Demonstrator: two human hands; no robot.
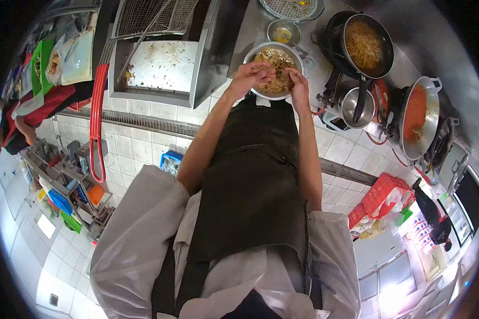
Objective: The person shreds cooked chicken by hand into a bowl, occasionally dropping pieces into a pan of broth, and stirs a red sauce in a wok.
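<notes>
Both of my hands are over a round metal bowl (246,57) of shredded, noodle-like food (277,82) with dark flecks. My left hand (254,76) is above the bowl's left side, palm turned partly up and fingers loosely bent and apart; nothing clear shows in it. At the bowl's right edge is my right hand (298,84), its fingers curled inward and drawn together. Whatever those fingers may hold is hidden. Just beyond the bowl sits a smaller metal bowl (283,33) with something yellow in it.
A black pan (367,45) of shredded food and a large pot (421,114) of red sauce stand on the right. An empty saucepan (356,107) lies between. At left are a metal fryer tray (159,66) and a red-handled basket (97,122). Another person (29,119) works far left.
</notes>
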